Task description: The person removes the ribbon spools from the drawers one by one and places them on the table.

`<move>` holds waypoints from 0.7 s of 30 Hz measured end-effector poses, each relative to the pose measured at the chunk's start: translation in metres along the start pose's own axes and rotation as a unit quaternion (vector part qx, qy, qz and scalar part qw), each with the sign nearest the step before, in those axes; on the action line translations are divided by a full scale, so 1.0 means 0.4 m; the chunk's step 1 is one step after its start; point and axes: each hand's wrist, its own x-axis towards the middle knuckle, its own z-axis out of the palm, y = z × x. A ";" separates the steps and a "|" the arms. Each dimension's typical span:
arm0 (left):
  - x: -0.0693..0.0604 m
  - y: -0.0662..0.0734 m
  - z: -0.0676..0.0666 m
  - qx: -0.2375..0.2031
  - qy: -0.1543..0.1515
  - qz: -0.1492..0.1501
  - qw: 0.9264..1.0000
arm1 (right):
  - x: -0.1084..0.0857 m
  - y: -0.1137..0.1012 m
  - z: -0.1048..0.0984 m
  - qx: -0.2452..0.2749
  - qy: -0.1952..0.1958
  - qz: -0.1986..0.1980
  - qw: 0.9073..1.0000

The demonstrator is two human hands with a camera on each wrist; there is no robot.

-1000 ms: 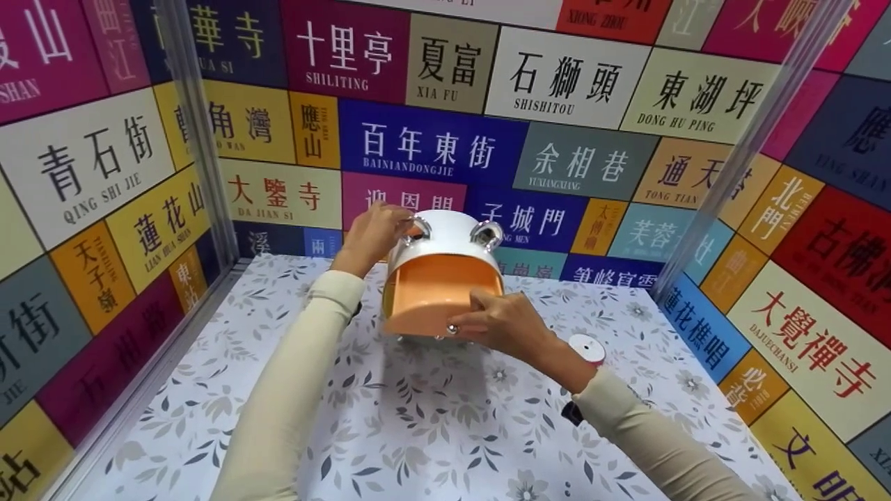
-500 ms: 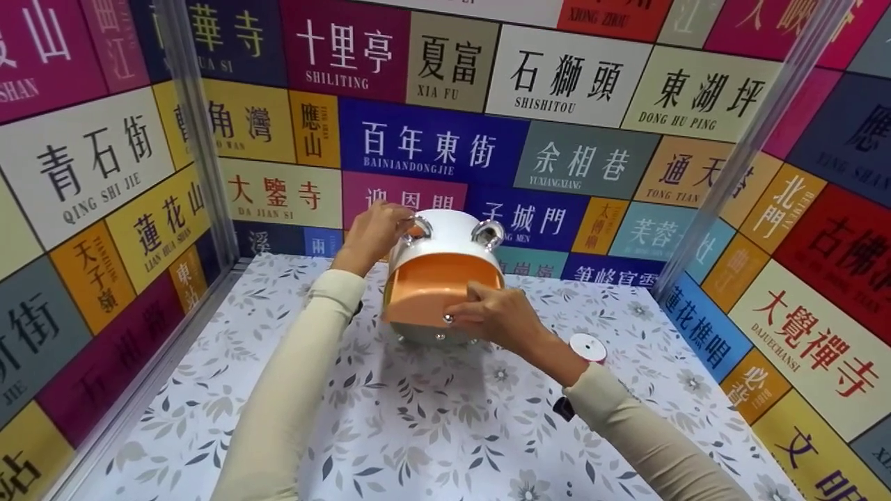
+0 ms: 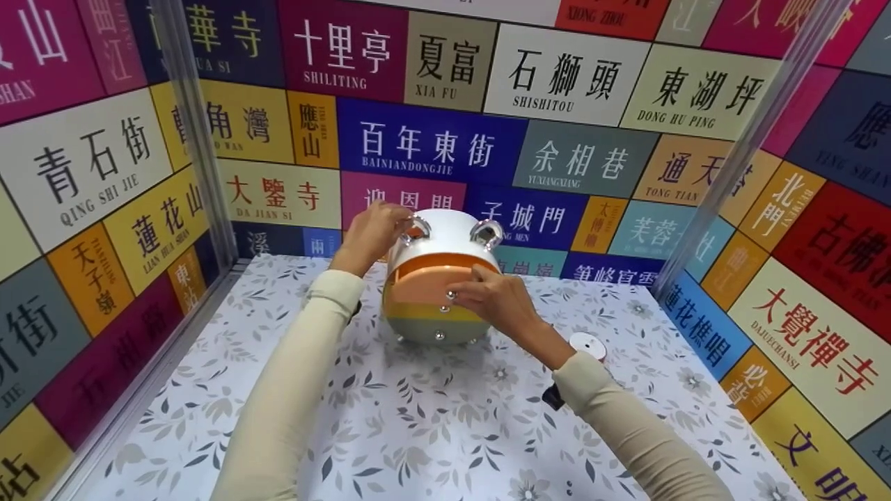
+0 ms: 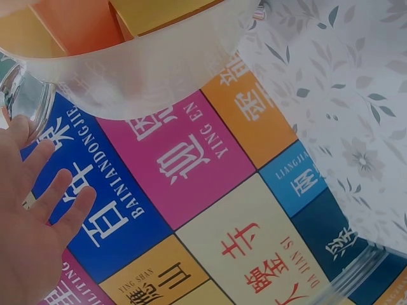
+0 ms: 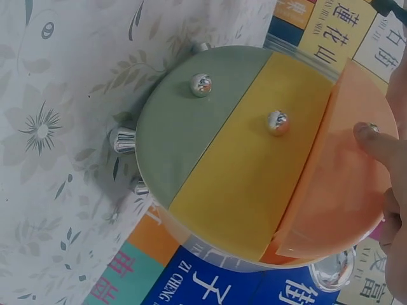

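Observation:
A small round drawer box (image 3: 440,240) with a white shell and two silver ring ears stands on the table. Its orange top drawer (image 3: 421,284) sticks out a little from the front. The yellow middle drawer (image 5: 245,165) and the green bottom drawer (image 5: 191,127) sit flush, each with a silver ball knob. My right hand (image 3: 500,300) pinches the orange drawer's silver knob (image 3: 452,295), thumb against it in the right wrist view. At the box's upper left, my left hand (image 3: 370,235) holds the left ring ear (image 4: 28,95), its other fingers spread.
A white round spool-like object (image 3: 588,346) lies on the table to the right of the box. The table has a leaf-patterned cover (image 3: 431,431). Panels (image 3: 431,139) printed with place names stand behind and on both sides, with clear corner posts.
The orange drawer has slid back into the box, from far out to nearly in, with my right hand on its knob. My left hand has stayed on the ear.

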 end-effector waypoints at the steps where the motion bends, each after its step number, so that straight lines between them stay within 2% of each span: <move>1: -0.001 -0.002 0.001 0.000 0.001 0.001 1.000 | 0.000 0.003 0.006 0.000 -0.002 0.005 1.000; 12: -0.010 -0.005 0.007 0.003 0.013 0.007 1.000 | 0.005 0.029 0.055 0.015 -0.014 0.061 0.998; 21: -0.004 0.000 -0.002 0.004 -0.002 -0.009 1.000 | 0.007 0.039 0.076 0.025 0.001 0.094 0.995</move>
